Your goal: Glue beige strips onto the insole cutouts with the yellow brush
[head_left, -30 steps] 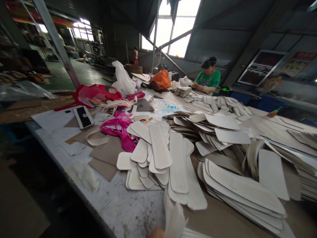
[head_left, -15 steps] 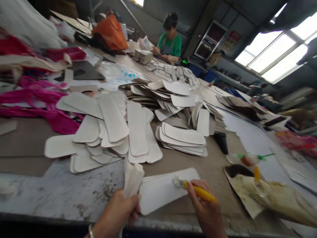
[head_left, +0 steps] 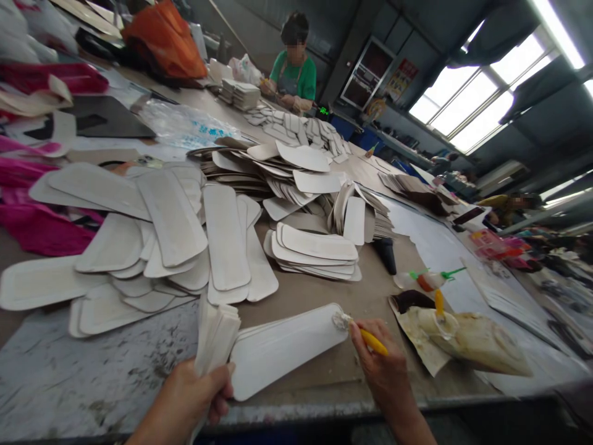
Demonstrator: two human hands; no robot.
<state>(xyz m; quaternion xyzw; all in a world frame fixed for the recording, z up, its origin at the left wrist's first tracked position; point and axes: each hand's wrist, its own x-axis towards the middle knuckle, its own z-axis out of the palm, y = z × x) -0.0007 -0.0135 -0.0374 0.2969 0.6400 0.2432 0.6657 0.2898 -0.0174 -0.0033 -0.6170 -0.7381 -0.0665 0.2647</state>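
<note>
My left hand is closed around a stack of white insole-shaped card pieces, held upright at the near table edge. My right hand grips a yellow-handled brush; its white bristle tip touches the far end of a flat white card piece that lies between my hands. A glue-smeared bag with a yellow nozzle rests just right of my right hand.
Piles of white card pieces cover the table's middle. Pink cloth lies at the left, an orange bag at the back. A person in green works at the far end. The table edge runs beneath my hands.
The view swung right and down from the far table, so both hands came into sight. Over the last half second the brush tip stayed at the card's end.
</note>
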